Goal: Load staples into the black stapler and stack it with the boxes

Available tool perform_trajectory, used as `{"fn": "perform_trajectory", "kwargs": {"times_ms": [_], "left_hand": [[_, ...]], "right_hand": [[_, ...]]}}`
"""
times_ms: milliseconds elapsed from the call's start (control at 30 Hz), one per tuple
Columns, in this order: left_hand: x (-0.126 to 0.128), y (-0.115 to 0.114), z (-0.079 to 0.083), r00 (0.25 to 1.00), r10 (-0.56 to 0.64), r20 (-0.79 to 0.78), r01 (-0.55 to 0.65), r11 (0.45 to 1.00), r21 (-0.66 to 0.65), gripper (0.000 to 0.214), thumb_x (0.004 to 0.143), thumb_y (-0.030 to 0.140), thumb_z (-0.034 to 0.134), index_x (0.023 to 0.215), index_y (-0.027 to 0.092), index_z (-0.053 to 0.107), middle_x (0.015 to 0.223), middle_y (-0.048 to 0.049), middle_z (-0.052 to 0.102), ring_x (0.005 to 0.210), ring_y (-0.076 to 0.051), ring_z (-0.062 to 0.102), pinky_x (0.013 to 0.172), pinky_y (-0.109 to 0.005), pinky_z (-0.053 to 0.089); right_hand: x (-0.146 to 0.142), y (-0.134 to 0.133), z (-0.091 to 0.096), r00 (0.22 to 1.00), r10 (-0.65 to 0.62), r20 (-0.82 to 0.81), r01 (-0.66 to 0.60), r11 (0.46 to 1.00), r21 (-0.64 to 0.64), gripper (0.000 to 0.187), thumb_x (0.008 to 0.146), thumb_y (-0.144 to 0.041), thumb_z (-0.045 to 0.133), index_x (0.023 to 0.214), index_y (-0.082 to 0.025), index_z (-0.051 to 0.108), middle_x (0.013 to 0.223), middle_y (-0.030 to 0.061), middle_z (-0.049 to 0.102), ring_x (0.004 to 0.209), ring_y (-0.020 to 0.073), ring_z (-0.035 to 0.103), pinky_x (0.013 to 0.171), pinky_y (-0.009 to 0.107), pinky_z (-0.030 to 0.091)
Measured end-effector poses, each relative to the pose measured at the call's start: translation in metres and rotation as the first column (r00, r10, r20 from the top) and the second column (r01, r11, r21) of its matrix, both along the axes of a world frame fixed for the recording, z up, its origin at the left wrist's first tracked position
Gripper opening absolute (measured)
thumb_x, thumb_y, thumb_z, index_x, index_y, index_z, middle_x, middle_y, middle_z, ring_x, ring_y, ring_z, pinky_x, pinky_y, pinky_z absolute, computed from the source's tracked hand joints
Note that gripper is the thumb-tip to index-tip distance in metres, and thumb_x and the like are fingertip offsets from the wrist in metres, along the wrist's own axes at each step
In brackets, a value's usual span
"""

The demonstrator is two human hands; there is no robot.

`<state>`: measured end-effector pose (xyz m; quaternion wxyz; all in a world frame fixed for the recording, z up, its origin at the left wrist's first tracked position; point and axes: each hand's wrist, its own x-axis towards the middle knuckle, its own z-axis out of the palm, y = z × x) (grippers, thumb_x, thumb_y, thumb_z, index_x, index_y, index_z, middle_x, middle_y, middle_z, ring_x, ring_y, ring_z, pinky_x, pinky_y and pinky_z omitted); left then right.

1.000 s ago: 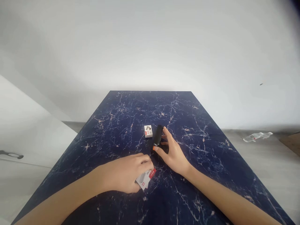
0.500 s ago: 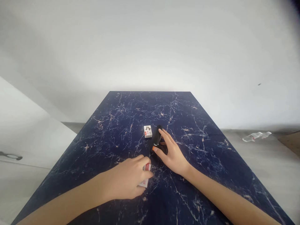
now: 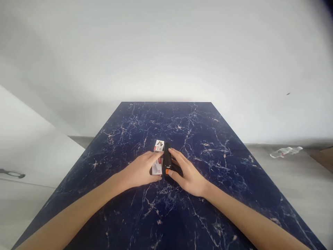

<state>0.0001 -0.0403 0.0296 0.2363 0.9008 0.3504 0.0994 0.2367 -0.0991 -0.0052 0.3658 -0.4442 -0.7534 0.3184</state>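
- Where the table's far edge is reached, a pale grey wall (image 3: 166, 52) is seen, by which the whole upper part of the view is filled.
- Below it, the middle is taken up by a dark blue table (image 3: 182, 119), patterned with white and pinkish veins.
- At the right, a strip of grey floor (image 3: 273, 173) is shown beside the table.
- Over the near half of the table, the left hand (image 3: 140, 169) is placed, its thumb and fingers parted and curved about a box; whether that box is firmly gripped cannot be told.
- Opposite, the right hand (image 3: 191, 175) is held wide, with the forefinger and thumb laid against a black tool.
- On the floor, well apart from the hands, a clear bottle (image 3: 286, 152) is seen lying on its side.
- Between the two hands, the black tool (image 3: 167, 156) is set lengthwise on the table, its orange patch (image 3: 167, 171) touched by the right thumb.
- Just left of the tool, a white and grey box (image 3: 156, 169) with red print is partly covered by the left hand.
- Beyond that box, near the tool's far end, a small white box (image 3: 159, 144) is placed by the left fingertips.
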Motion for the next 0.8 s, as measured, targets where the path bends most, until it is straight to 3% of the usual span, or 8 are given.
{"fn": "perform_trajectory", "kwargs": {"times_ms": [300,400,500,567,667,800], "left_hand": [[-0.007,-0.001,-0.022,0.996,-0.057,0.067,0.057,0.998,0.002,0.11,0.08,0.049,0.081,0.163,0.029,0.012,0.151,-0.0142,0.048,0.134,-0.035,0.05,0.11,-0.052,0.044],[-0.009,0.004,-0.022,0.983,-0.1,0.156,0.084,0.991,0.104,0.088,0.088,0.055,0.069,0.159,0.024,0.027,0.148,-0.0148,0.051,0.132,-0.034,0.051,0.11,-0.051,0.044],[-0.008,0.021,-0.021,0.962,-0.007,0.273,-0.065,0.966,0.252,0.047,0.105,0.045,0.042,0.146,0.024,0.049,0.15,-0.0127,0.05,0.136,-0.031,0.048,0.115,-0.052,0.039],[-0.005,0.036,-0.023,0.965,0.07,0.251,-0.133,0.96,0.246,0.044,0.108,0.04,0.032,0.145,0.026,0.052,0.157,-0.0094,0.044,0.144,-0.031,0.04,0.12,-0.054,0.032],[0.0,0.052,-0.026,0.989,0.058,0.136,-0.074,0.991,0.115,0.047,0.11,0.04,0.025,0.152,0.029,0.044,0.162,-0.0054,0.039,0.15,-0.028,0.035,0.123,-0.055,0.026],[0.002,0.058,-0.029,0.988,0.013,0.153,-0.033,0.991,0.129,0.045,0.108,0.043,0.039,0.149,0.026,0.049,0.155,-0.0092,0.048,0.143,-0.029,0.044,0.119,-0.052,0.036]], "right_hand": [[0.002,0.0,-0.001,1.0,0.001,0.022,-0.001,1.0,0.0,0.069,0.1,-0.029,0.056,0.161,-0.031,0.025,0.166,0.0075,0.029,0.15,0.0301,0.036,0.121,0.054,0.04],[0.001,0.0,-0.002,1.0,-0.002,0.002,0.002,1.0,0.01,0.067,0.1,-0.029,0.056,0.16,-0.031,0.027,0.165,0.0078,0.031,0.149,0.0303,0.037,0.12,0.053,0.042],[0.001,0.002,-0.003,0.999,0.017,-0.027,-0.017,1.0,0.019,0.067,0.1,-0.03,0.057,0.16,-0.031,0.028,0.164,0.0089,0.032,0.147,0.0307,0.041,0.118,0.053,0.043],[0.001,0.002,-0.004,0.999,0.028,-0.034,-0.027,0.999,0.021,0.067,0.1,-0.03,0.057,0.16,-0.03,0.027,0.163,0.0097,0.032,0.146,0.0316,0.041,0.118,0.055,0.043],[0.001,0.003,-0.005,0.999,0.019,-0.031,-0.018,1.0,0.023,0.067,0.1,-0.03,0.057,0.16,-0.031,0.027,0.163,0.0098,0.032,0.147,0.0325,0.04,0.118,0.057,0.042],[0.001,0.002,-0.005,1.0,0.022,-0.022,-0.021,0.999,0.025,0.068,0.099,-0.028,0.058,0.159,-0.031,0.027,0.163,0.0092,0.032,0.147,0.0318,0.04,0.12,0.055,0.042]]}}
